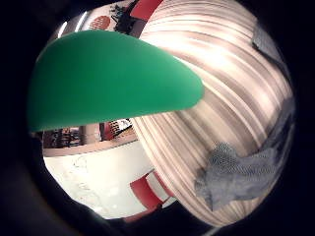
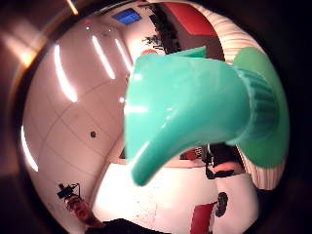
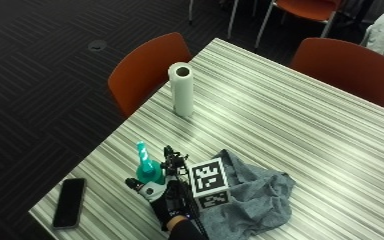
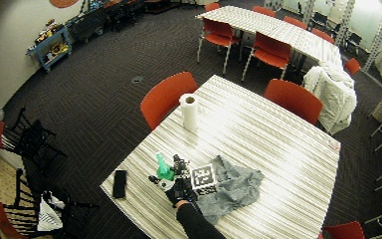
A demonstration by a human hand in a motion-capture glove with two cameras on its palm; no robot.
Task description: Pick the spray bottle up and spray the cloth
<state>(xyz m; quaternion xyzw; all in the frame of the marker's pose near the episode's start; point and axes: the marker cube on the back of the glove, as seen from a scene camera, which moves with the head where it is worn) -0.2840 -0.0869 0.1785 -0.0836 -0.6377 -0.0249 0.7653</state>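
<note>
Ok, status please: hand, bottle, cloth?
Right hand grips spray bottle, upright beside grey cloth. Phone and paper roll stand apart, not in the way.

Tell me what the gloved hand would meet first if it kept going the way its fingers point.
The gloved hand already grips the spray bottle, fingers pointing up the table. Beyond the bottle lies bare table, then probably the paper roll; the alignment is uncertain.
</note>
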